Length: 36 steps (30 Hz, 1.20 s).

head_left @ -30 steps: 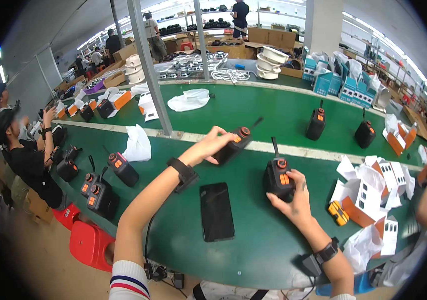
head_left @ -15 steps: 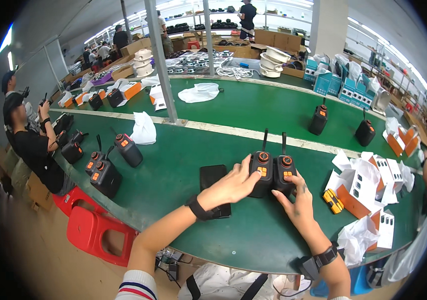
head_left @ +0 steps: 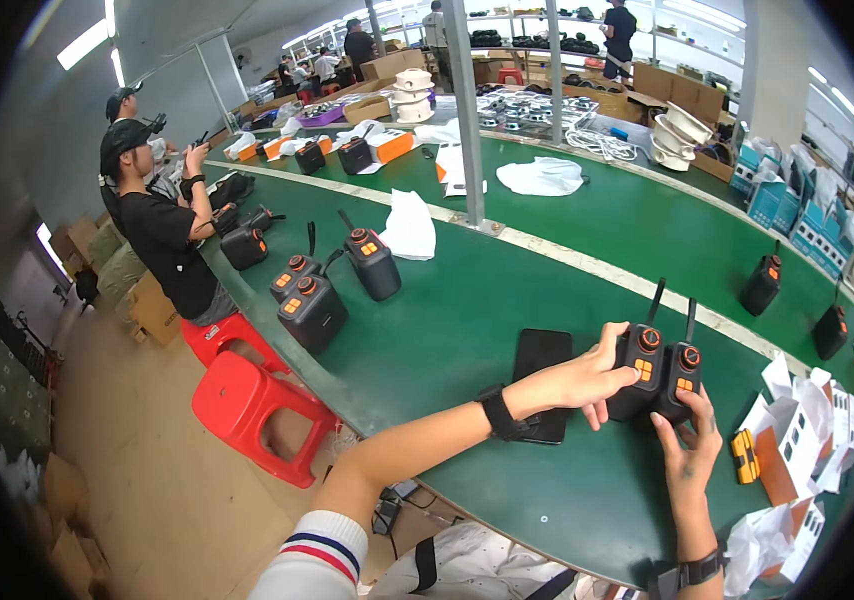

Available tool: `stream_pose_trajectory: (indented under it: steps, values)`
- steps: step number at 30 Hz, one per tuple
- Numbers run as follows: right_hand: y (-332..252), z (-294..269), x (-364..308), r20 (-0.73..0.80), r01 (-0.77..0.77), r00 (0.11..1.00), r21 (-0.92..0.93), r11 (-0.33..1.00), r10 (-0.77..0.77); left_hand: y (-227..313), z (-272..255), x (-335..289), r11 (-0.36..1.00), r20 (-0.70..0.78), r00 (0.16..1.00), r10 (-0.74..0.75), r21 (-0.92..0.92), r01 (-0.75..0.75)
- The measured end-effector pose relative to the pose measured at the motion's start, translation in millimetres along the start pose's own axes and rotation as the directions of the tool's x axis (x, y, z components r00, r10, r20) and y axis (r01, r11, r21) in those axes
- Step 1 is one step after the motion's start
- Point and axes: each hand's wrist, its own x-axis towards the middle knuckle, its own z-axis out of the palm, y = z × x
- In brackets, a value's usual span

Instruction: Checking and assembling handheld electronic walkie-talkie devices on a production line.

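Beside the black phone (head_left: 543, 352), left hand (head_left: 587, 378) and right hand (head_left: 689, 448) each clasping a black-and-orange radio (head_left: 637, 372).

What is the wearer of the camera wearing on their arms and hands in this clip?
Both hands are bare, with no gloves. The left hand has a black band around its wrist, and near the shoulder a white sleeve cuff with dark and red stripes shows. The right hand has a dark strap like a watch on its wrist. Both forearms are uncovered.
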Motion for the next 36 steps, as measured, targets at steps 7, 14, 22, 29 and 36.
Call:
stream_pose_trajectory:
  steps: [7,14,22,29,36]
  values:
    - [2,3,-2,0.001,0.001,1.0,0.002,1.0,-0.001,9,-2,-10,0.998,-0.001,1.0,0.013,0.067,-0.013]
    - [0,3,-2,0.002,-0.005,1.0,0.035,0.999,0.005,7,-2,-8,0.992,-0.007,1.0,0.001,0.127,0.0]
    - [-3,2,-3,0.01,-0.02,1.0,0.044,0.999,0.019,12,-3,-13,0.99,-0.004,0.999,-0.033,0.136,0.033]
    - [-9,3,-3,-0.006,-0.037,0.999,0.063,0.997,0.038,12,-3,-16,0.995,0.01,1.0,-0.027,0.093,0.026]
    - [-13,1,-3,0.003,-0.052,0.999,0.059,0.997,0.052,15,-2,-16,0.995,0.014,0.999,-0.046,0.09,0.045]
